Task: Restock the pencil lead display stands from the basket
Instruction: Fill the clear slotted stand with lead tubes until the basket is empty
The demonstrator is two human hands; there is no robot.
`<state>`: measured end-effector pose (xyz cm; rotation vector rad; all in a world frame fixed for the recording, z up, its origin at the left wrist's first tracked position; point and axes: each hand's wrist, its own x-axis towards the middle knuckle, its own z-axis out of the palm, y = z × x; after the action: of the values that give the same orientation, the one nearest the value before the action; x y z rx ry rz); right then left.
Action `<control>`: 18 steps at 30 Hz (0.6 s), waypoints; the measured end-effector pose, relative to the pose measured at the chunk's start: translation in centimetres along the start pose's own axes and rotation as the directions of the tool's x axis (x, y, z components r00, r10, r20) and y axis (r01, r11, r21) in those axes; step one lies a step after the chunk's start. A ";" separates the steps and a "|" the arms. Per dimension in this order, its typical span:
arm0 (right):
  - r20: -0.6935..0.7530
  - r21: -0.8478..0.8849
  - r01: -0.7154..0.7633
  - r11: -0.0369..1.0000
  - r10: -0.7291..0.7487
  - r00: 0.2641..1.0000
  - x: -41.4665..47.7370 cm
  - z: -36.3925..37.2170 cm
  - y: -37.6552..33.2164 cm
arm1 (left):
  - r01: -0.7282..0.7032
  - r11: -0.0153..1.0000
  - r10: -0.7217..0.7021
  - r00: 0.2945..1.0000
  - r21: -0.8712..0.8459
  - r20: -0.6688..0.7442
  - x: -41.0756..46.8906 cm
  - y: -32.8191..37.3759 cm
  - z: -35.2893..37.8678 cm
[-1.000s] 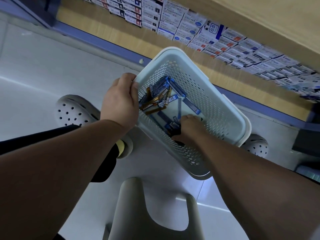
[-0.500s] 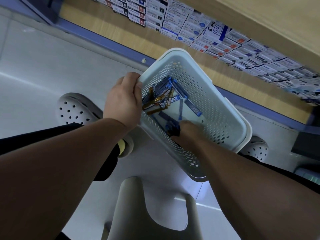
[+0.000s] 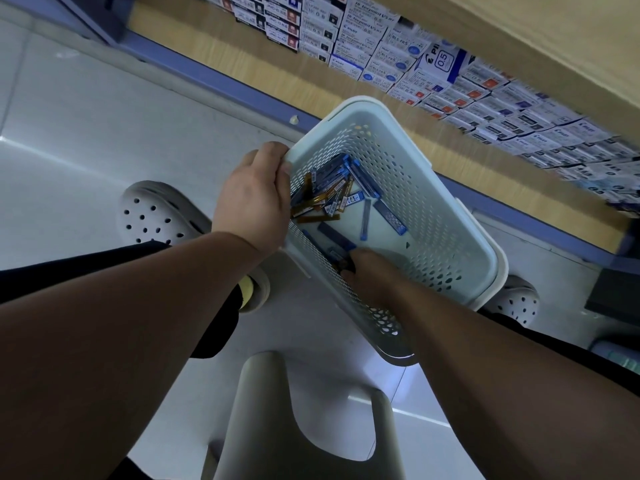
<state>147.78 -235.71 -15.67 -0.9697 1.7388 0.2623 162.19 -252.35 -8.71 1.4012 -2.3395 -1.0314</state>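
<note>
A pale perforated plastic basket (image 3: 446, 216) is tilted in front of me. My left hand (image 3: 254, 199) grips its left rim. Inside lie several slim pencil lead cases (image 3: 332, 194), blue and amber, heaped toward the left corner, with two blue ones (image 3: 391, 216) lying apart. My right hand (image 3: 367, 271) is down in the basket, its fingers closed around a few dark blue lead cases (image 3: 341, 252) near the lower wall. The fingertips are hidden behind the back of the hand.
A wooden shelf (image 3: 221, 53) runs across the top, stacked with rows of small white refill boxes (image 3: 433, 74). A grey stool (image 3: 304, 420) stands below the basket. My two pale clogs (image 3: 152, 216) rest on the glossy floor, the right one (image 3: 516, 299) behind the basket.
My right hand has slid slightly left and up inside the basket, gathering dark blue cases. The basket and my left hand have hardly moved.
</note>
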 end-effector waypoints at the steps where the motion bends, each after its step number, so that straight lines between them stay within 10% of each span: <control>1: 0.007 0.003 -0.001 1.000 0.001 1.000 0.1 0.0 -0.1 | -0.003 1.000 0.003 1.000 0.002 0.004 0.0 0.0 0.0; 18: 0.141 0.158 -0.021 0.987 -0.002 0.990 0.0 -1.0 -0.4 | -0.019 1.000 0.019 1.000 0.015 0.003 0.1 -0.2 0.1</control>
<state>147.39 -236.53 -15.16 -0.8076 1.6100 0.1898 162.21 -252.39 -8.94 1.3809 -2.3627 -1.0133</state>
